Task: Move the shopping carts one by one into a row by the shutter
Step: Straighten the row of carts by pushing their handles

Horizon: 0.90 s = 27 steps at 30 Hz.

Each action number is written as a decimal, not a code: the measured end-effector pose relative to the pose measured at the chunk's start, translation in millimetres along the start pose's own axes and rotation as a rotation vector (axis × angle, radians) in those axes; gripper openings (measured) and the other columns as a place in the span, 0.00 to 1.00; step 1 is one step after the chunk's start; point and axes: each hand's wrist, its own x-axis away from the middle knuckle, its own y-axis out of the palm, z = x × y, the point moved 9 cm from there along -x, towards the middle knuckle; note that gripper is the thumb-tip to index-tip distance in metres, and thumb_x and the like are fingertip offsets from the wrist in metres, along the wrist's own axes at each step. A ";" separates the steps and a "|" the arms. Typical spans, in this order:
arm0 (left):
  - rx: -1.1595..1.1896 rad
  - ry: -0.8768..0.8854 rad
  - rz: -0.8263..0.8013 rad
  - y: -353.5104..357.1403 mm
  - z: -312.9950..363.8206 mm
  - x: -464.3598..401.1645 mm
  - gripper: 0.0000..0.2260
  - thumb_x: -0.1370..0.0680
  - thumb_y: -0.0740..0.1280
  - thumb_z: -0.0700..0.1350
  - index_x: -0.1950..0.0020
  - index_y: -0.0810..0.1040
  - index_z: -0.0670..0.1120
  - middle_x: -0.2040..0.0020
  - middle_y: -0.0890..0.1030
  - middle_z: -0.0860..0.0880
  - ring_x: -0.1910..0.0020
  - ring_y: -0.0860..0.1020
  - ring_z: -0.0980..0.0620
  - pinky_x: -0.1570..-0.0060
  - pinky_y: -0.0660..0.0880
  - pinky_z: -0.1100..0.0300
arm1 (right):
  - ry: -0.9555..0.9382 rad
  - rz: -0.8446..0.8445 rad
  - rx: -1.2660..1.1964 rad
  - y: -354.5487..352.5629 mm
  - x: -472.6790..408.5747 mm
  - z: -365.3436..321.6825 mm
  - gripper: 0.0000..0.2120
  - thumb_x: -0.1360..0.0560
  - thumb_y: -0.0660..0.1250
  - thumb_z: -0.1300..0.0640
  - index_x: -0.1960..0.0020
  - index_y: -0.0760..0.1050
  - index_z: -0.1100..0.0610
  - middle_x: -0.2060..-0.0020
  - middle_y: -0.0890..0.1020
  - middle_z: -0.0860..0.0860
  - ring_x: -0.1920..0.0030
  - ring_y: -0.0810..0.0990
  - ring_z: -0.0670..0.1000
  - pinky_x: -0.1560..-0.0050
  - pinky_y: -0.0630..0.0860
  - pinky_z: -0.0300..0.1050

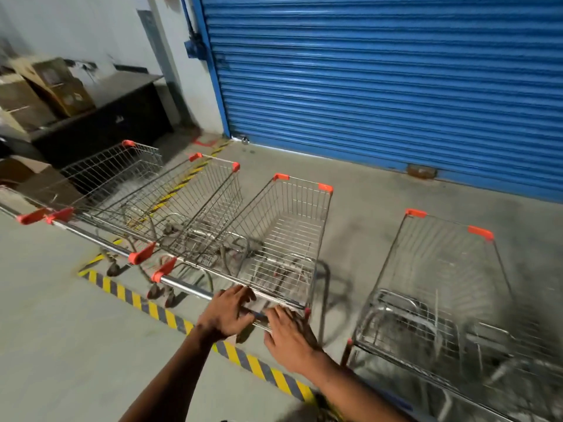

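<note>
Several wire shopping carts with orange corner caps stand before the blue shutter (396,86). Three are side by side: a left cart (115,169), a middle cart (195,202) and a third cart (289,236). My left hand (227,312) and my right hand (289,330) both lie over the third cart's chrome handle (182,286), fingers curled over the bar. A fourth cart (441,284) stands apart to the right, closer to me, and neither hand touches it.
A yellow-and-black hazard stripe (259,365) crosses the concrete floor under my arms. At the back left, a dark desk (122,117) carries cardboard boxes (54,86). Another box (33,175) sits on the floor beside the left cart.
</note>
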 end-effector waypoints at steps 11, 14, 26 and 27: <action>-0.412 0.098 -0.233 -13.1 -128.4 -14.6 0.19 0.26 0.64 0.61 0.46 0.80 0.48 0.48 0.84 0.47 0.47 0.82 0.44 0.50 0.75 0.55 | 0.351 0.048 0.261 59.6 -65.6 -41.7 0.26 0.22 0.55 0.30 0.46 0.78 0.50 0.58 0.85 0.51 0.56 0.84 0.58 0.53 0.78 0.55; -0.400 0.107 -0.267 -7.7 -136.8 -15.8 0.17 0.25 0.64 0.59 0.46 0.79 0.48 0.48 0.83 0.47 0.46 0.82 0.44 0.50 0.76 0.54 | 0.394 0.110 0.304 52.7 -60.3 -45.1 0.27 0.22 0.54 0.27 0.50 0.76 0.49 0.63 0.84 0.51 0.61 0.84 0.57 0.57 0.77 0.53; -0.471 0.223 -0.215 6.0 -113.1 19.5 0.20 0.25 0.60 0.62 0.47 0.80 0.48 0.52 0.85 0.47 0.51 0.83 0.43 0.52 0.77 0.55 | 0.471 0.159 0.301 44.8 -16.2 -69.4 0.34 0.22 0.49 0.23 0.43 0.78 0.50 0.55 0.85 0.52 0.52 0.83 0.59 0.48 0.77 0.54; -0.476 0.248 -0.209 7.8 -108.7 23.8 0.20 0.24 0.60 0.62 0.47 0.80 0.48 0.52 0.85 0.47 0.50 0.83 0.43 0.53 0.76 0.55 | 0.474 0.170 0.306 46.6 -9.7 -69.7 0.33 0.22 0.51 0.24 0.45 0.78 0.50 0.56 0.85 0.51 0.53 0.83 0.58 0.49 0.77 0.55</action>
